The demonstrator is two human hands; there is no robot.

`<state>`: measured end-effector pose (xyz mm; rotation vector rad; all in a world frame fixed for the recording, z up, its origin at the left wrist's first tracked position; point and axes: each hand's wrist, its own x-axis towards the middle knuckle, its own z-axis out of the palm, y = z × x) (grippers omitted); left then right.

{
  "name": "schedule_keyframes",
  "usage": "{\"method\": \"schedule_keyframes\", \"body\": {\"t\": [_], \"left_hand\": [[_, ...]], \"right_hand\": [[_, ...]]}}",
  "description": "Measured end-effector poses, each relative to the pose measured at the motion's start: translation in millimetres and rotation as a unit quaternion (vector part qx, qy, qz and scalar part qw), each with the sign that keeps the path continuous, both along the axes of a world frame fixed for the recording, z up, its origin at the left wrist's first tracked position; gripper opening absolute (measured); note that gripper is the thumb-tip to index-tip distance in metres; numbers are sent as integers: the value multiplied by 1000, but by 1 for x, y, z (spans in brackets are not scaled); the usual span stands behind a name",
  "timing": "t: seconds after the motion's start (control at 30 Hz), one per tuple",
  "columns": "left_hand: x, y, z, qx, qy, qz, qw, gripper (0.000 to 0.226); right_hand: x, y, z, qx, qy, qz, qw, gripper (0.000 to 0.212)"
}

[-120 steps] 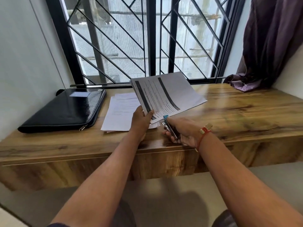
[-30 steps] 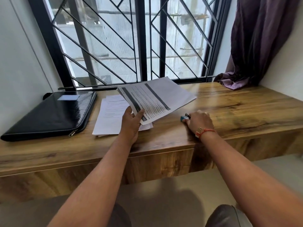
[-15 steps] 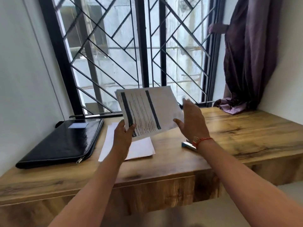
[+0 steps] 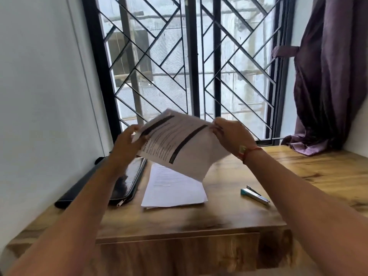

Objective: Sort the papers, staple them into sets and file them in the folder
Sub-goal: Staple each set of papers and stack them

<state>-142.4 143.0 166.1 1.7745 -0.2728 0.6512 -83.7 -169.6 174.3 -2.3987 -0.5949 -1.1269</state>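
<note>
**Both hands hold a printed set above the loose stack**

Head view: the left hand point(image 4: 125, 144) pinches the left corner of the printed set point(image 4: 183, 148), with its thumb and fingers closed on the paper. The right hand point(image 4: 233, 136) pinches the opposite upper edge, its fingers curled onto the sheet, and a red thread band point(image 4: 247, 153) circles that wrist. The set hangs tilted in the air, above the far part of the loose stack point(image 4: 175, 190) and clear of it. Its two dark printed bars face the camera.

The loose stack lies flat on the wooden desk point(image 4: 298, 176). Just left of the stack lies the black zip folder point(image 4: 127, 180), partly hidden by the left forearm. To the right of the stack, and apart from it, the stapler point(image 4: 254, 195) rests on the wood with neither hand touching it. Behind the stack stands the window grille point(image 4: 169, 66). Far to the stack's right and rear, a purple curtain point(image 4: 328, 76) drapes onto the desk corner.
</note>
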Motion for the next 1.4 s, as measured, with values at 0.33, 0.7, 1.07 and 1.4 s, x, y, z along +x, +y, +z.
{"method": "schedule_keyframes", "body": {"t": [0.33,0.7,1.07,1.4], "left_hand": [[-9,-5,-53,-240,227,-151,932,20],[13,-23,-130,-95,307,26,947,29],[44,10,-140,190,233,163,940,43],[48,-1,-153,365,97,152,913,35]], "right_hand": [[-12,28,-53,278,315,49,906,23],[-12,57,-127,211,463,-39,860,13],[-13,69,-151,95,400,-65,909,23],[-15,-1,-153,-62,259,-311,912,48]]}}
